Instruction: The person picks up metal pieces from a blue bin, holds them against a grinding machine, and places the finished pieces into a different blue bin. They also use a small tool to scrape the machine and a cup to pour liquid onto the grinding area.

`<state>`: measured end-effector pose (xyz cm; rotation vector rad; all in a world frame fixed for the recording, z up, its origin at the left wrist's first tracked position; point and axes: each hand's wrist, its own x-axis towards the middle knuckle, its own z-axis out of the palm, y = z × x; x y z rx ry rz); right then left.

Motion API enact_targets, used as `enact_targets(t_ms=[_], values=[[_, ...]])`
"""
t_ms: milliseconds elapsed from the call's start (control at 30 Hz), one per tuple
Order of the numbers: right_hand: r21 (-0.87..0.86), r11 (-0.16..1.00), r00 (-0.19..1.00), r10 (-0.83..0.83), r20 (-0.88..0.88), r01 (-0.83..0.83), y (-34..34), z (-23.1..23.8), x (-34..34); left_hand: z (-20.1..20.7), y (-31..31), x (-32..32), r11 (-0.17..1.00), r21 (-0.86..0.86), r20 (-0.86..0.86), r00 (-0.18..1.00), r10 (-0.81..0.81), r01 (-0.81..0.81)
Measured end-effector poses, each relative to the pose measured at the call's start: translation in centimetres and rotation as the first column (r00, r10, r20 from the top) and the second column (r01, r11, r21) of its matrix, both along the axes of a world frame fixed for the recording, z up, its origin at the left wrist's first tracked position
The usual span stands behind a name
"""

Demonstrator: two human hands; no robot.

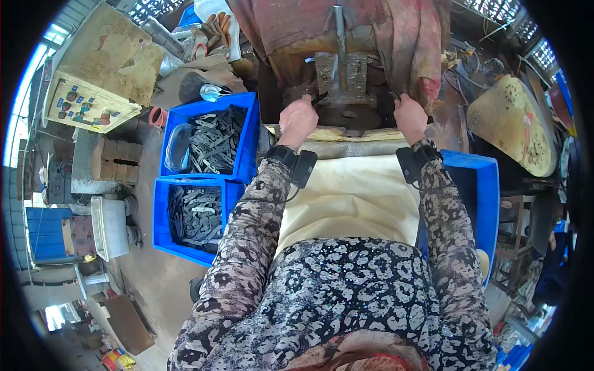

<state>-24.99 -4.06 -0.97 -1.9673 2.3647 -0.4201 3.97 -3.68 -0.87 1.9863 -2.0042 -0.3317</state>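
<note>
Both my hands are at the front of a machine with a dark metal cavity. My left hand is closed, and a short dark piece sticks out past its fingers toward the middle. On the other side of the opening, my right hand is also closed, with a thin dark piece showing at its fingertips. The kind of either piece is too small to make out. Between the hands lies a dark flat disc with a hole, below an upright metal rod.
Two blue bins at my left hold many dark flat metal parts. Another blue bin stands at my right. Stained red cloth drapes the machine. A control box with knobs is far left; a cream perforated panel is right.
</note>
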Motion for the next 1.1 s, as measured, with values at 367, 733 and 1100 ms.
enact_targets(t_ms=[367, 733, 1100], values=[[-0.410, 0.912, 0.971, 0.119, 0.209, -0.024, -7.1, 11.1, 6.5, 0.2, 0.9, -0.1, 0.998, -0.059, -0.001, 1.000, 0.015, -0.015], [-0.399, 0.863, 0.946, 0.321, -0.039, -0.309, -16.2, 15.9, 12.6, 0.8, 0.0, -0.3, 0.993, -0.112, -0.043, 0.999, -0.033, 0.028], [-0.418, 0.839, 0.937, 0.308, -0.163, -0.349, -17.2, 15.4, 11.7, 1.5, 0.8, -1.2, 0.991, -0.130, -0.070, 0.996, -0.047, 0.037]])
